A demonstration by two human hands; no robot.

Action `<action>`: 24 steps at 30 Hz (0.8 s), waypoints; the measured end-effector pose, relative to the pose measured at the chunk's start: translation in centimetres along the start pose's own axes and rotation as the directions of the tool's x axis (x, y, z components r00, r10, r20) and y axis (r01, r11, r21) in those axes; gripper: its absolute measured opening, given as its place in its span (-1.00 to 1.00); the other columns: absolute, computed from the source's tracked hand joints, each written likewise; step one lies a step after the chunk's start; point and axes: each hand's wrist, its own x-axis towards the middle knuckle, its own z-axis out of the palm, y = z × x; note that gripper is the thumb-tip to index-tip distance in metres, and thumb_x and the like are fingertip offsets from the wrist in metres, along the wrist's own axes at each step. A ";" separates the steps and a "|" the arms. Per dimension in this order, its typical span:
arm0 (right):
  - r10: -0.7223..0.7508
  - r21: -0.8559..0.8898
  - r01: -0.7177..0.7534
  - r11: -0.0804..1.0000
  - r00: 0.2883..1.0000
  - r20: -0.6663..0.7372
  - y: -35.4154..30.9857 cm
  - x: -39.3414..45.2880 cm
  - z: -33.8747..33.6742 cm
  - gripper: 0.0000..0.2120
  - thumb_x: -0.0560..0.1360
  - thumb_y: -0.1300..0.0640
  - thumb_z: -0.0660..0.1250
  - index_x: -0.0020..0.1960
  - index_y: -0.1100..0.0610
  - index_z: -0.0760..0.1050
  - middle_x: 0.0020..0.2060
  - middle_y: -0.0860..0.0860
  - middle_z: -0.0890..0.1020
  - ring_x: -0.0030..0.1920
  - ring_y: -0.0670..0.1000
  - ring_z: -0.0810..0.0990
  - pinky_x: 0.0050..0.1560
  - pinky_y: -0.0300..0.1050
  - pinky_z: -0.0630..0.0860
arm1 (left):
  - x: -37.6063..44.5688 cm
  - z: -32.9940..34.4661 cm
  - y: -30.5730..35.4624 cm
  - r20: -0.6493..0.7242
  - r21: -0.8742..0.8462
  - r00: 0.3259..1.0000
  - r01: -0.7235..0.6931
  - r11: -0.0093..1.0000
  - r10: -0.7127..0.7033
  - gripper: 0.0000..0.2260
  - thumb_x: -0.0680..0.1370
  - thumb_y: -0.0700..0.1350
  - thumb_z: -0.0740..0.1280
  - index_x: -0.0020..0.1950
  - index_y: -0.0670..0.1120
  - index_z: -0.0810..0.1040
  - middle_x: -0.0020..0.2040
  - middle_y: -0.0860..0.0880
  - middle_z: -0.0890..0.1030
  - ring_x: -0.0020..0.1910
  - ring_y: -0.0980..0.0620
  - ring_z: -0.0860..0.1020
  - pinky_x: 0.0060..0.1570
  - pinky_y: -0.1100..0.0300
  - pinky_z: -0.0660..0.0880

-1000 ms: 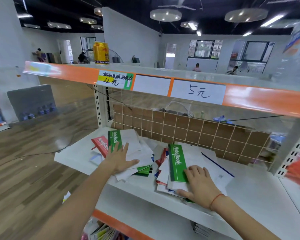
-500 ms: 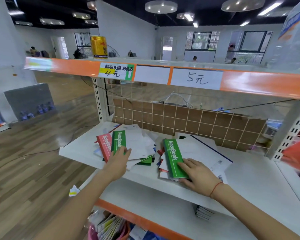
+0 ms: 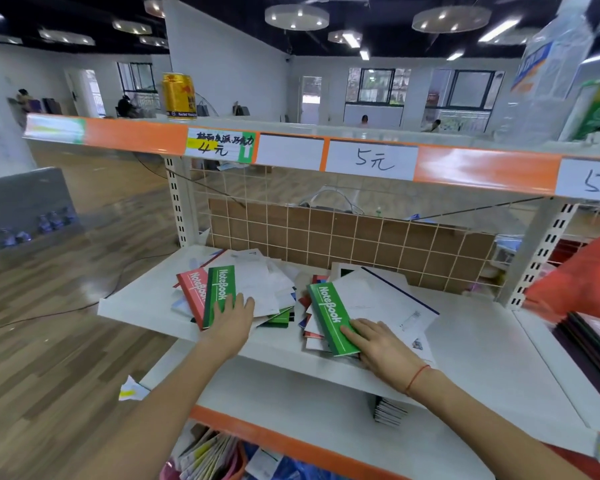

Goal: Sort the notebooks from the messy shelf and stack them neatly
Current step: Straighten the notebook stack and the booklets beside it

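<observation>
Two loose heaps of notebooks lie on the white shelf point(image 3: 142, 303), and neither is yet squared. The left hand point(image 3: 234, 315) rests flat on the left pile point(image 3: 257, 289), fingers straight and slightly spread across a green notebook point(image 3: 219, 294) that overlaps a red notebook point(image 3: 193, 296). The right hand point(image 3: 383, 344) lies on the right pile point(image 3: 378, 306), fingers extended over the near end of a second green notebook point(image 3: 329, 318); whether the thumb is tucked under the pile's edge is hard to tell from this angle. Both heaps sit close to the shelf's front lip, and the right one overhangs it a little, so a pull toward the body could tip the lower sheets and thin books off onto the lower shelf point(image 3: 326, 407). The covers look glossy and fanned at mixed angles, so pressing from above while sliding would probably shear the top books off the ones beneath rather than move each heap whole.
</observation>
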 end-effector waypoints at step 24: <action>0.342 -0.120 -0.419 0.900 0.849 -0.402 17.2 -21.2 -9.5 -0.50 0.24 0.39 0.08 0.12 0.31 0.55 -0.03 0.26 0.63 -0.10 0.24 0.64 -0.20 0.08 0.61 | -2.6 -12.4 22.3 -0.665 -0.167 0.700 -0.479 0.862 0.260 -0.31 0.11 -0.59 0.35 0.24 -0.28 0.52 0.15 -0.33 0.56 0.04 -0.31 0.59 -0.12 -0.14 0.57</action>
